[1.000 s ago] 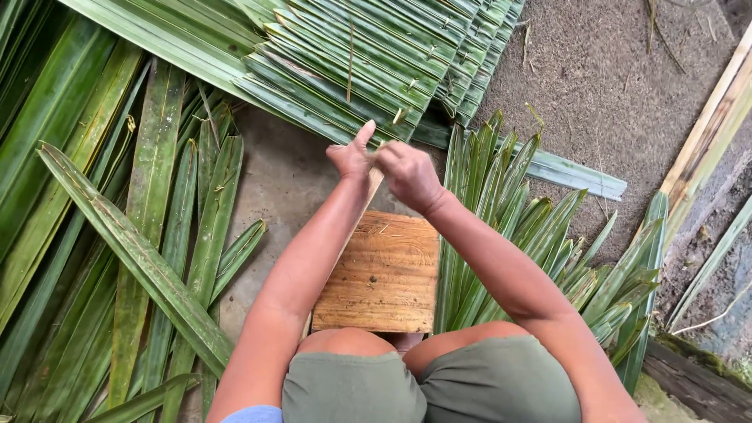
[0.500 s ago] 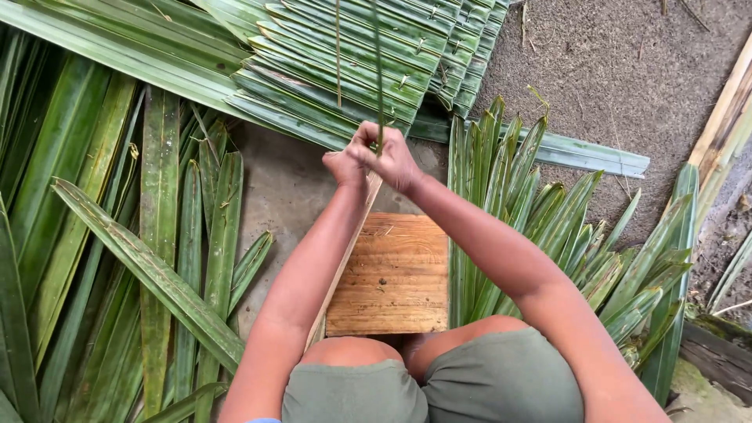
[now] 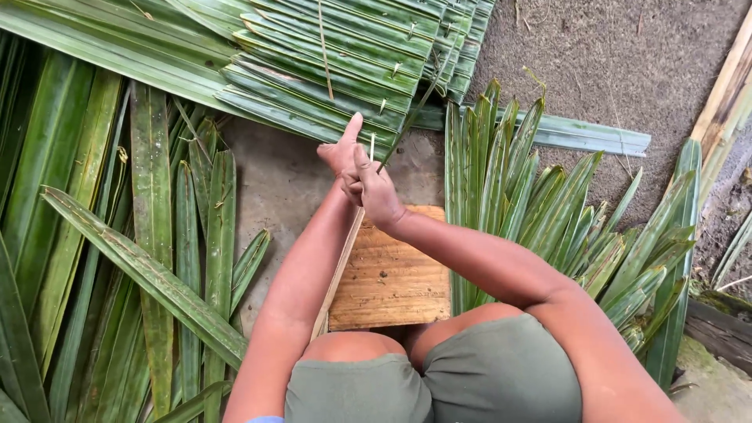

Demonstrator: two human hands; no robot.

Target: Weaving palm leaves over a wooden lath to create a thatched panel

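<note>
Strip (image 3: pixel 407 117): thin, light, pliant; pinched near its lower end, running to 1 o'clock.
Right hand (image 3: pixel 378 196): fingers clamped on strip.
Left hand (image 3: pixel 341 153): fingers closed, grip cannot be told.

Palm leaves (image 3: pixel 157 196) smooth, ribbed, slightly glossy; block (image 3: pixel 392 274) bare rough wood w/ scratches; ground (image 3: pixel 619 70) prob. gritty matt dirt.

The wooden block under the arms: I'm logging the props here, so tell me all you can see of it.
The wooden block is a flat, squarish slab of light brown wood with visible grain and a few dark specks. It lies on the ground just ahead of the knees, beneath both forearms. A pale strip runs along its left edge; green leaves border its right side.
</note>
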